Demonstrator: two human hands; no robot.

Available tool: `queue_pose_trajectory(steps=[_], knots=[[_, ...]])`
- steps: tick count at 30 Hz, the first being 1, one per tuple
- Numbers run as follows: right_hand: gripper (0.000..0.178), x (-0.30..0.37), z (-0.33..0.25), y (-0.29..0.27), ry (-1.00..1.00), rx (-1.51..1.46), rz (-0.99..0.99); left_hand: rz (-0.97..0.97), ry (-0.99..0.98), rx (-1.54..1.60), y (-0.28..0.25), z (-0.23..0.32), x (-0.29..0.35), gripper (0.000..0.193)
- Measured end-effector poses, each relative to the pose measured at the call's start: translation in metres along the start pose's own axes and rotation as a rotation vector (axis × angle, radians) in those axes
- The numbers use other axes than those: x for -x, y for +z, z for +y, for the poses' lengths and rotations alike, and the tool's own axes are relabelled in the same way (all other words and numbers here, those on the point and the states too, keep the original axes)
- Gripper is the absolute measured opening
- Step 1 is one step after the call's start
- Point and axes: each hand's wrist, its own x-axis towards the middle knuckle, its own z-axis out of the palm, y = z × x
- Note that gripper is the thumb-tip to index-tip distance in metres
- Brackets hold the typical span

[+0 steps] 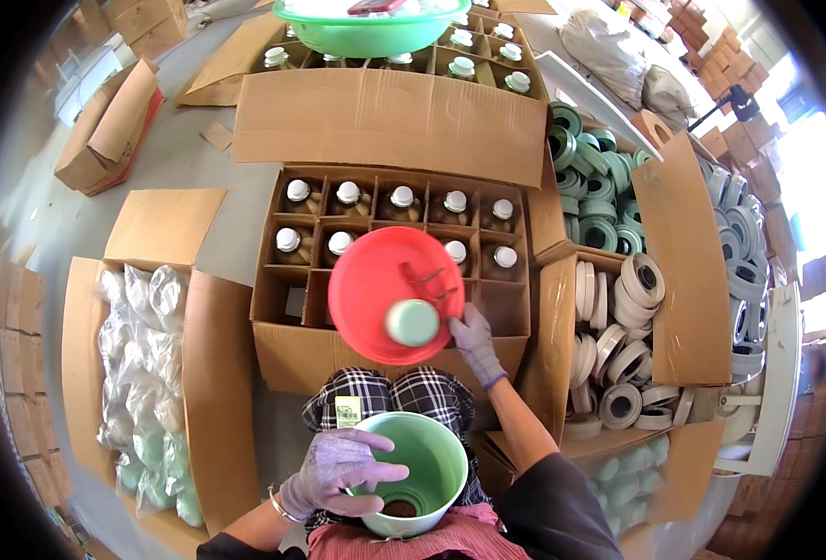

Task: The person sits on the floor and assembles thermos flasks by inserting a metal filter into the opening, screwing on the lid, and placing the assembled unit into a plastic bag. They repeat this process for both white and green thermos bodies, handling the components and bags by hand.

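Note:
My right hand point(476, 345), in a pale purple glove, grips the right edge of a red plastic basin point(366, 289). In that basin sit a round mint-green piece point(413, 322) and a few thin dark strips point(422, 277). A mint-green container point(443, 457) stands in my lap, with something brown at its bottom. Over its opening, at the left rim, is my left hand point(350, 471), also gloved; its fingers are spread and nothing shows between them. Under the basin, a divided carton point(315, 347) holds several white-capped bottles point(403, 197), partly covered by it.
Farther away, a second bottle carton point(390, 117) carries a green basin point(362, 35). On the left stands a box of plastic-wrapped pieces point(152, 345). At right are boxes of green rings point(600, 201) and white rings point(618, 408), with raised cardboard flaps point(679, 271).

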Motion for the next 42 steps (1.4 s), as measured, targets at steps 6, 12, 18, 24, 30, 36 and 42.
queue_pose_trajectory(steps=[6,12,18,24,30,36,42], knots=[[0.039,-0.044,-0.019,-0.029,0.142,0.04,-0.169,0.096,0.014,-0.058,0.004,-0.003,-0.003,0.043],[0.057,-0.146,0.036,-0.08,-0.104,0.739,0.124,0.122,-0.001,-0.15,0.013,0.012,-0.025,0.046],[0.054,-0.14,0.017,-0.095,-0.258,0.748,0.043,0.153,-0.152,0.066,0.009,0.012,-0.027,0.048],[0.046,-0.031,-0.102,-0.187,-0.518,0.591,0.342,0.259,-0.442,0.371,-0.009,0.007,-0.054,0.051],[0.022,0.084,-0.137,-0.184,-0.16,-0.657,0.224,0.454,-0.398,0.525,-0.015,-0.032,-0.091,0.092],[0.032,0.149,-0.158,-0.118,-0.064,-1.025,-0.098,0.478,-0.139,0.272,-0.047,0.051,-0.092,0.089],[0.035,0.177,-0.14,-0.102,-0.471,-0.543,-0.369,0.347,-0.24,0.189,-0.082,0.091,-0.073,0.084]])
